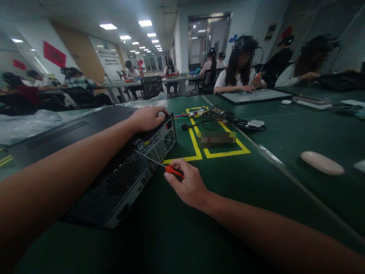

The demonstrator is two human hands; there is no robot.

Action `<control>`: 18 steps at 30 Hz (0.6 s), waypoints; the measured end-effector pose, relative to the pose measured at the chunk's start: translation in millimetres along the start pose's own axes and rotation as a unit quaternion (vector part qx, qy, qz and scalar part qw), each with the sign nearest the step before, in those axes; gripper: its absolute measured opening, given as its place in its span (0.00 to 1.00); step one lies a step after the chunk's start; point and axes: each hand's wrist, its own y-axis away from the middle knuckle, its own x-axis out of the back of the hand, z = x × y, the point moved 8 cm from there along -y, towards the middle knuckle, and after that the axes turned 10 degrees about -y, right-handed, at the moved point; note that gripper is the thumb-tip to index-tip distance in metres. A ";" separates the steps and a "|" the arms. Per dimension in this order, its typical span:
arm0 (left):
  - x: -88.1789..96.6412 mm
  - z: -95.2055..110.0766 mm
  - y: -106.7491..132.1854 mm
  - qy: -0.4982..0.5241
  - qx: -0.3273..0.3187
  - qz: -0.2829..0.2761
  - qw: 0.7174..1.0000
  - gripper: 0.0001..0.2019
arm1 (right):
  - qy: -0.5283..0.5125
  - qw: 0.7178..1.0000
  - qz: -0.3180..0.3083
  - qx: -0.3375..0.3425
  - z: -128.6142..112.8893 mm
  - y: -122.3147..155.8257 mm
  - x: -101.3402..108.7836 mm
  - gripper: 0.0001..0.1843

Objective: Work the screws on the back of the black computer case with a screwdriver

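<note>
A black computer tower [122,177] lies on its side on the green table, its rear panel facing me at an angle. The panel shows a honeycomb vent, slot covers and a fan grille [169,139]. My left hand [149,117] rests on the upper edge of the case near the far end, fingers laid over the edge. In my right hand [189,182] is a screwdriver [173,172] with an orange and black handle. Its thin shaft reaches to the rear panel beside the slot covers. Whether the tip sits on a screw is too small to tell.
Tangled black cables [219,114] lie beyond the tower, around yellow tape marks [196,142] and a blurred-out block [216,140]. A computer mouse [322,163] sits at right. Clear plastic wrap [34,123] is at left. Across the table, a person [239,72] works at a flat panel.
</note>
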 end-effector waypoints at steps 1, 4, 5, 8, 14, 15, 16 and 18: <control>0.1 0.1 0.2 -0.001 0.001 -0.001 1.000 0.29 | 0.000 1.000 -0.001 0.002 -0.6 -0.1 0.1 0.08; 0.4 0.6 0.3 -0.003 0.000 -0.001 1.000 0.29 | 0.003 1.000 -0.006 0.014 -2.8 -0.4 -0.5 0.09; 0.4 0.7 0.2 -0.003 0.000 -0.002 1.000 0.29 | 0.004 1.000 -0.007 0.020 -3.9 -0.4 -0.7 0.10; 0.0 0.0 -0.1 -0.003 0.001 -0.003 1.000 0.29 | -0.001 1.000 -0.009 0.027 -5.6 0.1 -1.8 0.11; 0.0 -0.3 -0.5 -0.009 -0.007 0.002 1.000 0.29 | -0.024 1.000 0.001 -0.005 1.1 1.3 -2.1 0.15; 0.1 -0.4 -0.6 -0.011 -0.007 0.003 1.000 0.28 | -0.024 1.000 0.001 -0.005 1.7 1.0 -2.3 0.13; 0.1 -0.5 -0.5 -0.011 -0.006 0.002 1.000 0.28 | -0.024 1.000 0.001 -0.004 2.0 0.6 -2.6 0.11; 0.1 -0.4 -0.3 -0.010 -0.004 -0.001 1.000 0.29 | -0.025 1.000 -0.001 0.001 1.8 -0.4 -3.1 0.07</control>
